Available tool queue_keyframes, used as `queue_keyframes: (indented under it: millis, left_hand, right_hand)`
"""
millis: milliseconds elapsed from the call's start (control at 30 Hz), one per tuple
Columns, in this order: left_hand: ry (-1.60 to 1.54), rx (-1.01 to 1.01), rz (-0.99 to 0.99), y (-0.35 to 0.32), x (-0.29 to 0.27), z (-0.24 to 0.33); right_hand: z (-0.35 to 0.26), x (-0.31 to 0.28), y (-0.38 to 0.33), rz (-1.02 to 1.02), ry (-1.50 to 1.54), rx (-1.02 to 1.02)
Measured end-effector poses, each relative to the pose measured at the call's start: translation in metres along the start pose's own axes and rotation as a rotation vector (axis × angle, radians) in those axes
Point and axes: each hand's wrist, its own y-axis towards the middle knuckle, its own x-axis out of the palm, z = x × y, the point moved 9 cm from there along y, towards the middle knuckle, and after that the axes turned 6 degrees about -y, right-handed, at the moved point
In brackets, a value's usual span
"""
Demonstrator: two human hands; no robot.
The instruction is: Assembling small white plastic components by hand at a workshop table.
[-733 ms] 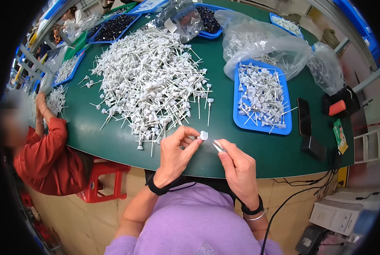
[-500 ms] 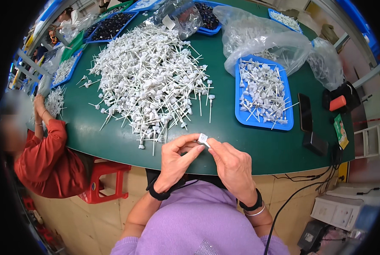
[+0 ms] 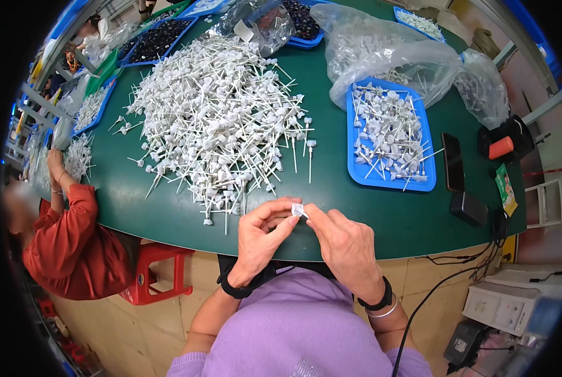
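My left hand (image 3: 260, 234) pinches a small white plastic piece (image 3: 297, 210) with a blocky head and a thin stem, just above the table's near edge. From the other side, my right hand (image 3: 349, 244) grips the stem between thumb and forefinger. Most of the stem is hidden by those fingers. Beyond my hands lies a large heap of similar white stemmed pieces (image 3: 215, 119). To the right, a blue tray (image 3: 389, 181) holds more pieces of this kind.
Clear plastic bags (image 3: 369, 38) lie behind the tray. A phone (image 3: 452, 162) and a small black box (image 3: 469, 208) are on the right. Dark pieces fill a blue tray (image 3: 162, 41) at the back. On my left, a person in a red top (image 3: 67, 248) sits by a red stool (image 3: 162, 273).
The white piece has turned and dropped slightly between my fingers. Both hands stay together in nearly the same place.
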Motion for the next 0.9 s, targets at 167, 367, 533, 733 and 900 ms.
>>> queue_keyframes:
  millis: [167, 367, 533, 733, 900]
  left_hand:
    - [0.082, 0.018, 0.004, -0.002, 0.001, 0.001]
    - [0.029, 0.003, 0.014, -0.002, -0.001, -0.006]
    - [-0.002, 0.000, 0.013, -0.001, -0.001, -0.006]
    - [0.018, 0.034, 0.008, -0.001, -0.001, -0.004]
    - [0.037, 0.035, 0.023, -0.002, -0.001, -0.003]
  right_hand:
    - [0.002, 0.004, -0.001, -0.001, -0.015, 0.007]
    - [0.004, 0.008, -0.002, -0.048, 0.035, 0.044]
    - [0.007, 0.008, 0.001, -0.045, 0.143, 0.030]
    - [0.004, 0.008, 0.002, -0.062, 0.127, 0.018]
    - [0.002, 0.008, 0.002, -0.062, 0.100, -0.005]
